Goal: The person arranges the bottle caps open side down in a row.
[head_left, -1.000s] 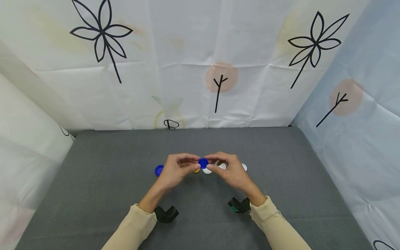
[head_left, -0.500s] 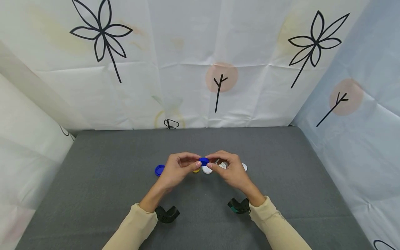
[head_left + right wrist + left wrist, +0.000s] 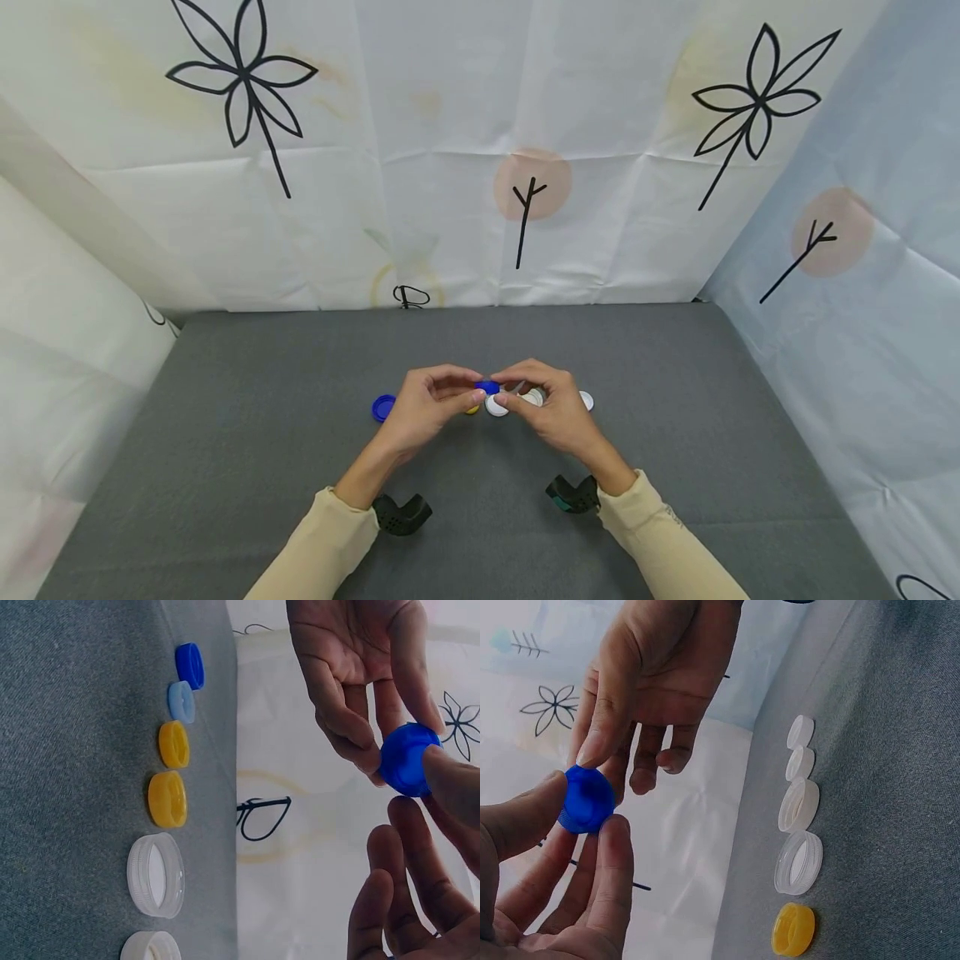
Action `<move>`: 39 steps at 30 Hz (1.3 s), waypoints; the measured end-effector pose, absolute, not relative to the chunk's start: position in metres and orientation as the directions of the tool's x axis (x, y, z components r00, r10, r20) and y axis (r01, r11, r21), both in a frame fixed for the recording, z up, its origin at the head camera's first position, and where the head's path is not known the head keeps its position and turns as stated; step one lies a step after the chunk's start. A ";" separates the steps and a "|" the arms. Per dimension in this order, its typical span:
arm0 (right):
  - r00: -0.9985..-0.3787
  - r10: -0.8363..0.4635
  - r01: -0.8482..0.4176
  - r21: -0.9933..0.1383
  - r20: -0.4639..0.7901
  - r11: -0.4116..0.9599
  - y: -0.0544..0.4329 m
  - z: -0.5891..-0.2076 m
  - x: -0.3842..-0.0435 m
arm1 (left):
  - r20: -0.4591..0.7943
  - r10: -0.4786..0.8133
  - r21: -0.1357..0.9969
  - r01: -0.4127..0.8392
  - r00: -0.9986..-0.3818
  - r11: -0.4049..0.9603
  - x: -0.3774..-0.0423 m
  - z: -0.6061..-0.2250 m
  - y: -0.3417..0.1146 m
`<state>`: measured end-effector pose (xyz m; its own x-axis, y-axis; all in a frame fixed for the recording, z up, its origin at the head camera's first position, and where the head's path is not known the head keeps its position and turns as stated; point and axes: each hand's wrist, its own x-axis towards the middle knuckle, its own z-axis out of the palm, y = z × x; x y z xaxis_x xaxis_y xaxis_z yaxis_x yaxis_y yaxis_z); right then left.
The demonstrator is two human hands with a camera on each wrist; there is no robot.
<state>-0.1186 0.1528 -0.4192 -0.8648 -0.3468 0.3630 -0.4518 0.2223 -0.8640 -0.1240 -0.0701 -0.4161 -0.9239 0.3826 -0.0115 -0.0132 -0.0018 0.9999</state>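
A blue bottle cap [image 3: 487, 387] is held up between both hands, over a row of other caps. The left hand [image 3: 426, 407] pinches it from one side with thumb and fingers. From the other side the right hand [image 3: 553, 405] pinches it between thumb and forefinger. In the left wrist view, the smooth, rounded side of the blue cap [image 3: 589, 799] shows, with fine ridges along its edge. The right hand's other fingers stay loosely bent, off the cap, in that view. The hands cover part of the row in the head view.
On the grey cloth lie a dark blue cap [image 3: 190, 666], a light blue cap [image 3: 181, 703], two yellow caps [image 3: 168, 799], a clear ridged cap [image 3: 799, 862] and several white caps [image 3: 799, 805]. White printed curtains [image 3: 450, 225] stand behind and at the sides.
The held blue cap has tilted: its round face showed to the head camera a second ago, now mostly its edge. Both hands stay nearly in place.
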 end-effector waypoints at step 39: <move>-0.890 -0.362 -0.394 -0.867 0.277 0.306 0.150 -0.430 -0.119 | 0.194 0.285 0.878 0.296 -0.939 0.375 -0.139 -0.439 -0.113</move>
<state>-0.1192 0.1503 -0.4304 -0.8903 -0.3617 0.2767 -0.3938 0.3061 -0.8668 -0.1385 -0.1128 -0.4390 -0.9387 0.2847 0.1943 0.2957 0.3755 0.8784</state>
